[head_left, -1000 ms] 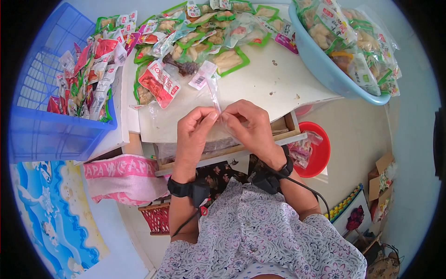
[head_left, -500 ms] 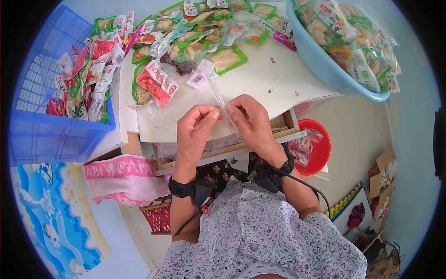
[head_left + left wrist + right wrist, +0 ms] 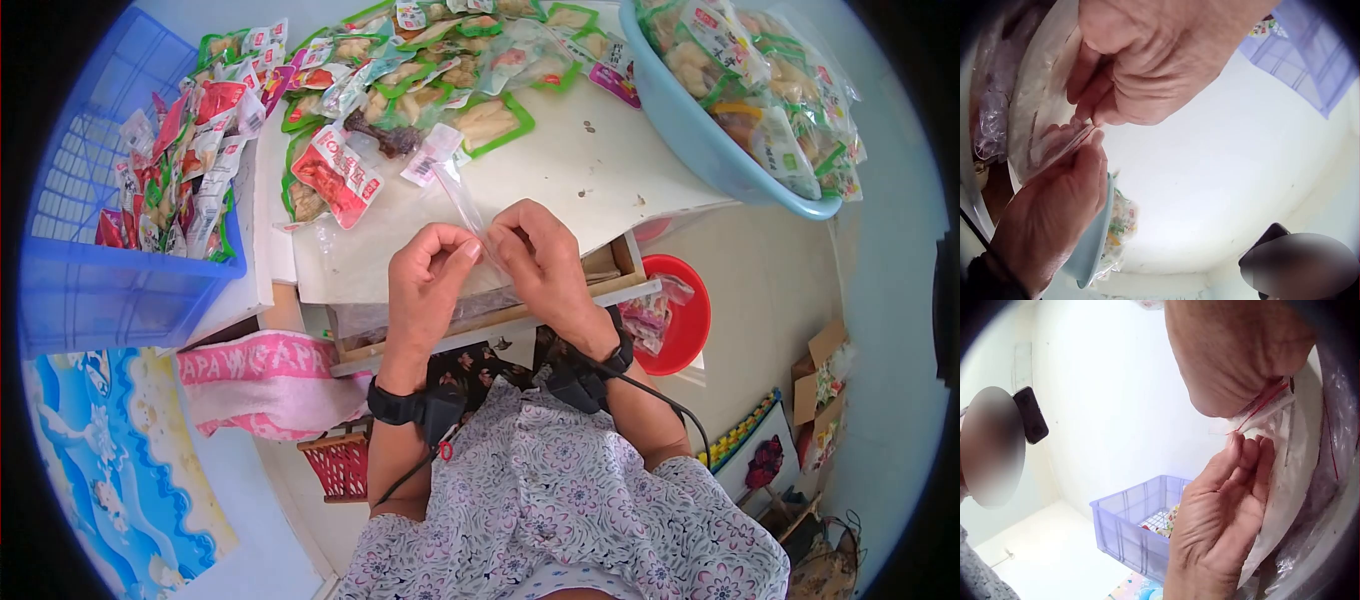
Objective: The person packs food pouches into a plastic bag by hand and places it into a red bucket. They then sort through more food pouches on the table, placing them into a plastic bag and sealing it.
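Observation:
A clear zip-lock bag (image 3: 462,203) with a red line along its mouth hangs between both hands, above the front of the white table (image 3: 600,195). My left hand (image 3: 428,275) pinches the bag's top edge between thumb and fingers. Close beside it, my right hand (image 3: 542,262) pinches the same edge, the fingertips of both hands nearly meeting. The right wrist view shows the red seal line (image 3: 1260,407) running between the two hands. Just beyond the bag lie a red-and-white snack packet (image 3: 338,178) and a dark vacuum-packed drumstick (image 3: 385,135).
Many green-edged food packets (image 3: 430,75) cover the table's back. A blue basket (image 3: 120,285) of packets stands left, a light blue basin (image 3: 720,150) of packets right. Below the hands an open drawer (image 3: 490,330) holds clear plastic. A red bucket (image 3: 690,325) sits on the floor.
The bag's strip has turned to slant further left at its far end. The left hand has shifted slightly right, and its fingertips are again close to the right hand's.

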A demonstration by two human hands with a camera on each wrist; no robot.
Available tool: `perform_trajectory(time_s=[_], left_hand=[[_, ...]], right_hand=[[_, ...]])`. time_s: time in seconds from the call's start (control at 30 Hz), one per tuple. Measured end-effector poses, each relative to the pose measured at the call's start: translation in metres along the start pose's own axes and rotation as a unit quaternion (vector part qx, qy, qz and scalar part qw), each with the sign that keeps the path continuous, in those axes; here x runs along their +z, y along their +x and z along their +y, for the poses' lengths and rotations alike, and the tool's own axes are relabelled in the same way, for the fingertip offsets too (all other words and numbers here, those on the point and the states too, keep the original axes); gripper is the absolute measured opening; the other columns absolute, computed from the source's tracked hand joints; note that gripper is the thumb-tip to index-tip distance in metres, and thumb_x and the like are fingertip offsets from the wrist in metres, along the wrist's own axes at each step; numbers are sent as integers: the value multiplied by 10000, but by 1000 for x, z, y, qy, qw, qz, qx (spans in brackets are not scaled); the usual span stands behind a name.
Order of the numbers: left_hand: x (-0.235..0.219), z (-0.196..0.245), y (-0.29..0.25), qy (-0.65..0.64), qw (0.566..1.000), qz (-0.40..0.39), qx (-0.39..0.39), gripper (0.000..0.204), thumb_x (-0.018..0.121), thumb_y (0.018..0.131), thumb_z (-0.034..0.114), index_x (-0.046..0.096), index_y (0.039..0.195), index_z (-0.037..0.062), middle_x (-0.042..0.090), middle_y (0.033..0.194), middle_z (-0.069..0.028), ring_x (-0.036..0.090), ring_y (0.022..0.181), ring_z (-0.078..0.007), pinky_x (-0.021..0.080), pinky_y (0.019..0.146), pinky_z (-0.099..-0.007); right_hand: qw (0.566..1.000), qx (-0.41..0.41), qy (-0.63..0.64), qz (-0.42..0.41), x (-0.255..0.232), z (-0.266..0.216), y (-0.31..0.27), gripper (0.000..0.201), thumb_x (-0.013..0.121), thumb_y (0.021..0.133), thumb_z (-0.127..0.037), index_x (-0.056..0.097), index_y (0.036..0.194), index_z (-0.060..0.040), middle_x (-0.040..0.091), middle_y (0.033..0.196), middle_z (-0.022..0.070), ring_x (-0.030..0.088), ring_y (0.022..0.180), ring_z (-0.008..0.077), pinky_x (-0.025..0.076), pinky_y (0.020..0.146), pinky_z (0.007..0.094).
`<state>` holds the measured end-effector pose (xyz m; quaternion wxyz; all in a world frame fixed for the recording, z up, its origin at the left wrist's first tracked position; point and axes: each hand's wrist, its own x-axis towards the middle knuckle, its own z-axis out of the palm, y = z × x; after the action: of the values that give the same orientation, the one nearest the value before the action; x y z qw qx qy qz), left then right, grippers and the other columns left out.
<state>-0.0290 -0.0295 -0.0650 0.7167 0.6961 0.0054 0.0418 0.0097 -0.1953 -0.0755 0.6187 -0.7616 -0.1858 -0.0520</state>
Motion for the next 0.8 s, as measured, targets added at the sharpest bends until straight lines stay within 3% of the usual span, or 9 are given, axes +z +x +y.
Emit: perform_trajectory(time_s=[0.1, 0.3, 0.5, 0.7, 0.8], left_hand=[[-2, 0, -1, -10, 1000, 0, -3, 74, 646, 1007, 44, 651, 1033, -24, 694, 972, -32, 637, 918, -79, 516, 858, -241], [-10, 1, -2, -85, 995, 43, 5, 38, 636, 994, 28, 632, 1000, -9, 692, 953, -43, 646, 922, -106, 524, 872, -273], [-7, -4, -1, -58, 998, 25, 22, 48, 663, 971, -13, 620, 984, 2, 691, 963, -42, 647, 887, -92, 533, 832, -253], [2, -6, -2, -80, 995, 55, 29, 152, 696, 936, -69, 590, 1007, 15, 695, 979, -53, 646, 864, -79, 534, 809, -230], [4, -6, -5, -91, 993, 67, 45, 158, 679, 934, -83, 580, 1005, 18, 695, 974, -63, 660, 868, -96, 541, 817, -245]], right_hand=[[1000, -20, -20, 14, -1, 1, 1, 86, 655, 974, -62, 602, 954, 2, 630, 803, 158, 657, 687, 288, 506, 635, 385], [981, 82, 168, 46, 4, -5, 1, 94, 628, 1020, -72, 590, 982, 5, 602, 783, 62, 649, 712, 147, 528, 625, 278], [982, 81, 167, 25, -1, -12, 4, 176, 679, 1005, -147, 601, 1059, 2, 660, 860, 78, 660, 730, 140, 576, 668, 287], [1000, -13, 28, -4, 10, -7, 1, 236, 725, 974, -155, 629, 1092, 27, 712, 885, 88, 700, 747, 152, 569, 703, 292], [998, 27, 41, -43, 3, 1, 3, 191, 701, 986, -116, 622, 1064, 39, 724, 905, 94, 714, 756, 149, 567, 690, 290]])
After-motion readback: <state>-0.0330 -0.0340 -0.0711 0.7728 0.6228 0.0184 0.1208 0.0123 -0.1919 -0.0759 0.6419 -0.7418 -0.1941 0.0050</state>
